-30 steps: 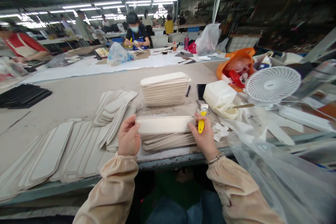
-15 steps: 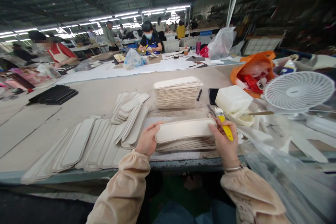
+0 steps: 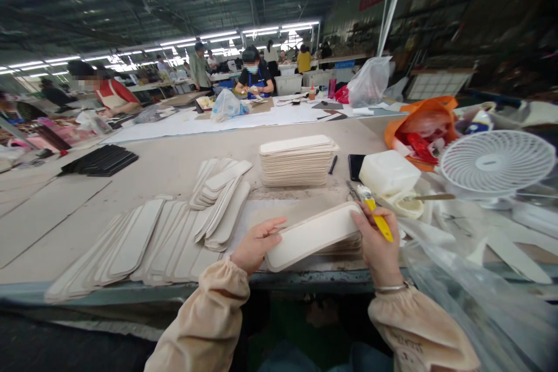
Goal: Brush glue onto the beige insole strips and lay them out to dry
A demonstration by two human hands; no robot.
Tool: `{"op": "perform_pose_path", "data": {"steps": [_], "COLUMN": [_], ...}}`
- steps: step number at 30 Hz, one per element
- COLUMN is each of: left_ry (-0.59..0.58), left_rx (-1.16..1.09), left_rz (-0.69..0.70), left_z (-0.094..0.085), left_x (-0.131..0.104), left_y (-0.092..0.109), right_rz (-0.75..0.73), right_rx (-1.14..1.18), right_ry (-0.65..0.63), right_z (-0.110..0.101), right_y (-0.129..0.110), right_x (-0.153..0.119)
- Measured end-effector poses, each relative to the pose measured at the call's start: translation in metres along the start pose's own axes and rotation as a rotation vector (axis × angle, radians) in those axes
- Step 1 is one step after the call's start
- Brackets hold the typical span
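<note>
A long white panel with rounded ends and a beige border (image 3: 311, 236) is tilted in front of me, its left end lower. My right hand (image 3: 378, 238) pinches its right end between thumb and fingers. The same hand also holds a brush with a yellow handle (image 3: 380, 222), pointing away from the panel. At the panel's left end is my left hand (image 3: 258, 244), fingers spread and partly over the edge; how firmly it touches cannot be seen. Beneath the panel lies a stack of similar pieces (image 3: 344, 246), mostly hidden.
A neat panel stack (image 3: 296, 163) stands behind. Fanned panels (image 3: 135, 238) cover the left front, with black pieces (image 3: 102, 160) beyond. On the right are a white plastic container (image 3: 389, 171), a phone (image 3: 355, 167), a white fan (image 3: 497, 161) and an orange bag (image 3: 418, 131). Co-workers sit farther back.
The panel's left end has swung down and toward me, off the line of the stack. My left fingers have loosened and spread. The right hand keeps the panel and brush. The camera view has shifted slightly.
</note>
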State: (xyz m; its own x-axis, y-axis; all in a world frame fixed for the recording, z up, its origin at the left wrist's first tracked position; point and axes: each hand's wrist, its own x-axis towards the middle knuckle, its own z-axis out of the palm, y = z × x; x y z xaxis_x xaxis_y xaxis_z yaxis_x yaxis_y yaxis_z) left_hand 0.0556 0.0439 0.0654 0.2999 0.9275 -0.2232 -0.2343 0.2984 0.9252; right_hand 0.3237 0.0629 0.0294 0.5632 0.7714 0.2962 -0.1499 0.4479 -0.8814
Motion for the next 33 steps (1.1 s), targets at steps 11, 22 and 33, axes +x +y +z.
{"op": "perform_pose_path", "data": {"steps": [11, 22, 33], "left_ry": [0.129, 0.035, 0.25], "left_rx": [0.016, 0.223, 0.587], "left_rz": [0.013, 0.247, 0.156], "left_z": [0.013, 0.056, -0.01], "left_x": [-0.009, 0.09, 0.217], "left_y": [0.052, 0.224, 0.209], "right_rz": [0.069, -0.006, -0.046], "right_rx": [-0.01, -0.086, -0.367], "right_ry": [0.059, -0.066, -0.193], "right_z": [-0.01, -0.014, -0.014], "right_y": [-0.003, 0.012, 0.001], "right_x": [0.008, 0.006, 0.005]}}
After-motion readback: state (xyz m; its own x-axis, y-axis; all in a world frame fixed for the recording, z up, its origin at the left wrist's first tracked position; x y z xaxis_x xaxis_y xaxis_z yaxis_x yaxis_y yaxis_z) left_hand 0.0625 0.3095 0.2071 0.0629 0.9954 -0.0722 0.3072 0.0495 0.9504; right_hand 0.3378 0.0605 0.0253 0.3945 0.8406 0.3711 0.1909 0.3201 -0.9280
